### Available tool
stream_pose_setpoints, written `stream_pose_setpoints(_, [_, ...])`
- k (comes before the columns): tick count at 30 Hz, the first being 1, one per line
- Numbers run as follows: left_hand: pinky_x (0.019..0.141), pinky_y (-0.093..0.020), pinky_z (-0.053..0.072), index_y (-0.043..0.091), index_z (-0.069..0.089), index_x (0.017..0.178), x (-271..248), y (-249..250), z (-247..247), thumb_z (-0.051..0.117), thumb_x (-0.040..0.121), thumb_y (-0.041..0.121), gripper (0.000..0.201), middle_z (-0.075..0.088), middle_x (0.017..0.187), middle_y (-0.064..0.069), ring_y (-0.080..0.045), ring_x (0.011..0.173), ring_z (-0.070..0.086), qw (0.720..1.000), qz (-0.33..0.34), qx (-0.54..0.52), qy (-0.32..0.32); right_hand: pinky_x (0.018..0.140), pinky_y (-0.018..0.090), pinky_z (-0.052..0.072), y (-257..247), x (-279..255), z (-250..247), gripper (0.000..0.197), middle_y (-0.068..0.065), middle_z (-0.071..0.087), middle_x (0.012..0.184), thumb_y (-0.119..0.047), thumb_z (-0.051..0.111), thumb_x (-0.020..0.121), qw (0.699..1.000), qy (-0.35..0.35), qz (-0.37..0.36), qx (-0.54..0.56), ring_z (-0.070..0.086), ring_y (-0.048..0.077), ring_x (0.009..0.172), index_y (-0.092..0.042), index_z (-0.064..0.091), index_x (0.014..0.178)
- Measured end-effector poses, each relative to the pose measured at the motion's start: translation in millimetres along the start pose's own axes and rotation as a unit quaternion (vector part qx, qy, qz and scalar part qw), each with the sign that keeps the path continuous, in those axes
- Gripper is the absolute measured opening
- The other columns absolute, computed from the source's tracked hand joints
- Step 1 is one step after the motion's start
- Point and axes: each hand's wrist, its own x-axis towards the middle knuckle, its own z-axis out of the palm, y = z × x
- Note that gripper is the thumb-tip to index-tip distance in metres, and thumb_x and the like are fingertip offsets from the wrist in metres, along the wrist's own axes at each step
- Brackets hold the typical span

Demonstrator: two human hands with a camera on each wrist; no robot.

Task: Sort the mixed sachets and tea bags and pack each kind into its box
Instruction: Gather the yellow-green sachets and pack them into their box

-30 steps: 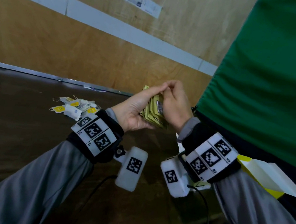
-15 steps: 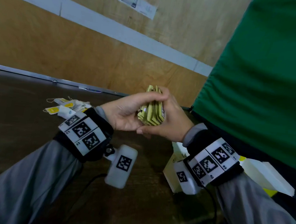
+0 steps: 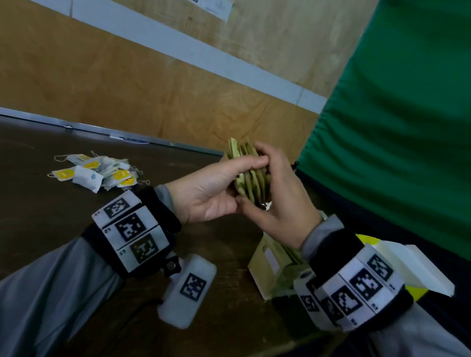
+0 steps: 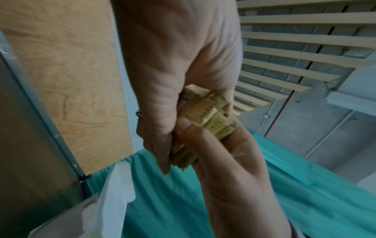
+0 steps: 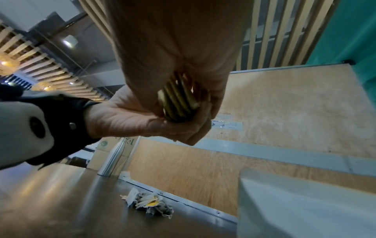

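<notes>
While both hands clasp sachet stack (image 3: 250,177), left hand (image 3: 212,193) and right hand (image 3: 279,208) have squared it since last check, above green box (image 3: 266,267). Tea bags (image 3: 97,170) remain unsorted on table (image 3: 23,215); boxing judged imminent.

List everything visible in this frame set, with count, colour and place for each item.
sachets: one stack, count unclear, olive green, held above the table between both hands
tea bags: one loose pile, white with yellow tags and strings, on the table far left
green box: one, pale green, open, on the table under the right wrist, sachets standing inside
yellow box: one, yellow with white open flaps, at the table's right edge
table: one, dark brown
wall panel: plywood with a white strip, behind the table
green cloth: one, hanging on the right
left hand: holds the stack
right hand: holds the stack
</notes>
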Motion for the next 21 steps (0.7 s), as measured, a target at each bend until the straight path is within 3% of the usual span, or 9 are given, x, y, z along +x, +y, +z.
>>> stream_pose_setpoints(3, [0.097,-0.04,0.045,0.01,0.054,0.124,-2,-7,4,0.044,0.083,0.045,0.055,0.062,0.117,-0.015,-0.027,0.112,0.059,0.998,-0.025,0.006,-0.059,0.09,0.007,0.034,3,-11,2,0.07,0.006,0.047,0.124,-0.019,0.067,0.074,0.999,0.028,0.013,0.017,0.045,0.007,0.11,-0.009,0.034,0.135])
stream_pose_setpoints(5, [0.106,-0.047,0.038,0.017,0.05,0.131,-3,-12,7,0.033,0.083,0.058,0.065,0.057,0.132,-0.014,-0.028,0.124,0.052,0.993,-0.033,0.046,-0.101,0.089,0.006,0.036,7,-18,-1,0.068,0.005,0.051,0.12,-0.019,0.069,0.071,0.998,0.061,0.022,0.02,0.049,0.008,0.107,-0.009,0.039,0.13])
stream_pose_setpoints(7, [0.109,-0.051,0.033,0.025,0.044,0.136,0,-18,10,0.032,0.083,0.065,0.068,0.056,0.134,-0.01,-0.026,0.126,0.052,0.988,-0.037,0.09,-0.118,0.086,0.012,0.042,11,-27,-10,0.061,0.002,0.056,0.115,-0.02,0.069,0.07,0.994,0.086,0.042,0.046,0.056,0.01,0.102,-0.013,0.044,0.125])
stream_pose_setpoints(9, [0.108,-0.049,0.035,0.031,0.037,0.141,3,-23,13,0.028,0.085,0.07,0.069,0.059,0.131,-0.008,-0.024,0.122,0.056,0.986,-0.049,0.12,-0.103,0.082,0.016,0.047,19,-38,-21,0.055,-0.005,0.06,0.109,-0.021,0.068,0.07,0.987,0.105,0.087,0.088,0.06,0.007,0.097,-0.02,0.044,0.12])
stream_pose_setpoints(12, [0.102,-0.04,0.042,0.03,0.039,0.141,4,-29,16,0.027,0.094,0.058,0.056,0.06,0.129,-0.002,-0.017,0.116,0.059,0.97,-0.045,0.229,-0.063,0.079,0.017,0.05,38,-56,-41,0.048,-0.015,0.059,0.101,-0.014,0.072,0.074,0.965,0.132,0.173,0.149,0.061,0.0,0.089,-0.023,0.044,0.112])
stream_pose_setpoints(15, [0.095,-0.028,0.048,0.022,0.055,0.126,7,-42,22,0.049,0.096,0.03,0.031,0.062,0.122,0.005,-0.008,0.11,0.059,0.94,0.005,0.337,-0.055,0.066,0.016,0.053,58,-74,-55,0.041,-0.007,0.061,0.093,0.0,0.069,0.079,0.923,0.11,0.292,0.224,0.061,0.003,0.077,-0.016,0.045,0.108])
stream_pose_setpoints(17, [0.096,-0.023,0.047,0.019,0.058,0.123,13,-52,26,0.06,0.092,0.02,0.031,0.06,0.123,0.006,-0.005,0.113,0.056,0.906,0.043,0.412,-0.084,0.065,0.023,0.053,68,-84,-55,0.042,-0.001,0.061,0.092,0.001,0.069,0.08,0.889,0.093,0.367,0.257,0.06,0.012,0.078,-0.013,0.044,0.111])
stream_pose_setpoints(18, [0.101,-0.023,0.045,0.021,0.057,0.124,16,-55,28,0.065,0.088,0.023,0.036,0.057,0.127,0.008,-0.004,0.118,0.052,0.876,0.055,0.468,-0.107,0.066,0.026,0.051,71,-87,-53,0.044,0.0,0.061,0.091,0.0,0.069,0.079,0.873,0.091,0.396,0.269,0.06,0.014,0.079,-0.011,0.044,0.113])
stream_pose_setpoints(21, [0.102,-0.022,0.032,0.029,0.044,0.136,27,-57,34,0.076,0.078,0.033,0.066,0.043,0.138,0.011,-0.005,0.125,0.038,0.732,0.06,0.652,-0.188,0.069,0.029,0.051,78,-92,-45,0.05,0.0,0.059,0.093,0.001,0.072,0.076,0.846,0.097,0.436,0.291,0.059,0.015,0.081,-0.013,0.044,0.115])
